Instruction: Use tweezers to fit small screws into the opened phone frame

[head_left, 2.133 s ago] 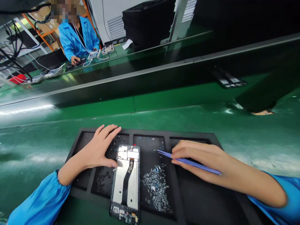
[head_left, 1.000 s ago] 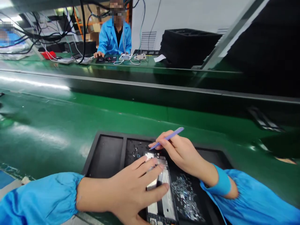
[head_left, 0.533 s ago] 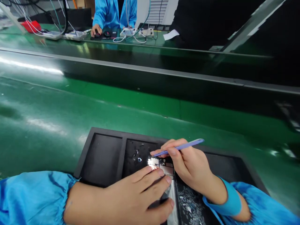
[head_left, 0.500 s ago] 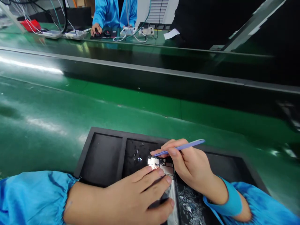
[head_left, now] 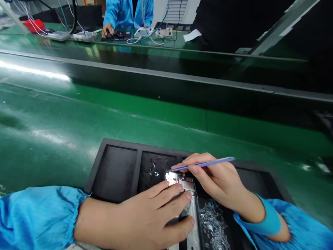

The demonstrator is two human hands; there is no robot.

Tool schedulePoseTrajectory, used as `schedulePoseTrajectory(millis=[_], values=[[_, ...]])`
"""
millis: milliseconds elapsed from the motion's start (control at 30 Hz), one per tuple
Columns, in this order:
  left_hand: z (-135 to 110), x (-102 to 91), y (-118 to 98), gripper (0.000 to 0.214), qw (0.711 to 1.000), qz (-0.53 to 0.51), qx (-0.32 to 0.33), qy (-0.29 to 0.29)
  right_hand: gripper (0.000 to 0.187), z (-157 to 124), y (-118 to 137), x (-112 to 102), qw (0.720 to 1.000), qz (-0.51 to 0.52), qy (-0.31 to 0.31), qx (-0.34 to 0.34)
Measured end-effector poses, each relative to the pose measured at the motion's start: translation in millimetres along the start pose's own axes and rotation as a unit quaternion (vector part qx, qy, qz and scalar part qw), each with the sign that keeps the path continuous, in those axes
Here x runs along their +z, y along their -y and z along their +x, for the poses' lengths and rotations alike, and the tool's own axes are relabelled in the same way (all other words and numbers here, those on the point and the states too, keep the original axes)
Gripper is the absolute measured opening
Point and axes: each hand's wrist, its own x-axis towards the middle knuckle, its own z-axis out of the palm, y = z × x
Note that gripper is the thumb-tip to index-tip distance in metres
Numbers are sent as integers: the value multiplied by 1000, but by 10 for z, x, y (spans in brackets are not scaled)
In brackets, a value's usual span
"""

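Note:
My left hand (head_left: 153, 215) lies with its fingers spread over an opened phone (head_left: 192, 215), fingertips resting on it. The phone's shiny metal shields and part of its board show beyond the fingers; much of its body is hidden below the hand. In a pinch grip, my right hand (head_left: 215, 180) holds slim purple tweezers (head_left: 208, 163). The tip of the tweezers is at the phone's far top edge. The phone lies on a black compartmented tray (head_left: 138, 166).
Small dark parts (head_left: 153, 169) are scattered in the tray's middle compartment. A pile of tiny clear and grey pieces (head_left: 213, 225) lies right of the phone. Across the green bench (head_left: 78, 118), a person in blue (head_left: 110, 15) has a hand near a mouse, among cables and boxes.
My right hand and the tweezers have shifted slightly right, and the tweezers lie at a flatter angle. My left hand stays spread on the phone. The camera view has moved a little.

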Motion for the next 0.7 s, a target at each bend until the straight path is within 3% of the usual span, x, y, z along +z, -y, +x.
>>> schedulePoseTrajectory(millis=[167,300,433,500,600,700], values=[[-13,-13,0,58,1000,12,-6,0,16,-27,-5,-27,998,9,-9,57],[-15,-27,-3,66,1000,17,-6,0,12,29,52,35,975,152,-70,144],[-5,-18,-4,66,1000,14,-6,4,13,89,77,54,957,224,-82,164],[-6,-9,-3,64,1000,7,-5,7,16,83,77,13,975,171,-55,133],[-14,0,-4,61,1000,0,-3,8,15,17,85,-84,998,61,5,19],[-17,-1,-4,60,1000,-1,-2,6,15,-89,100,-155,990,-31,63,-126]])
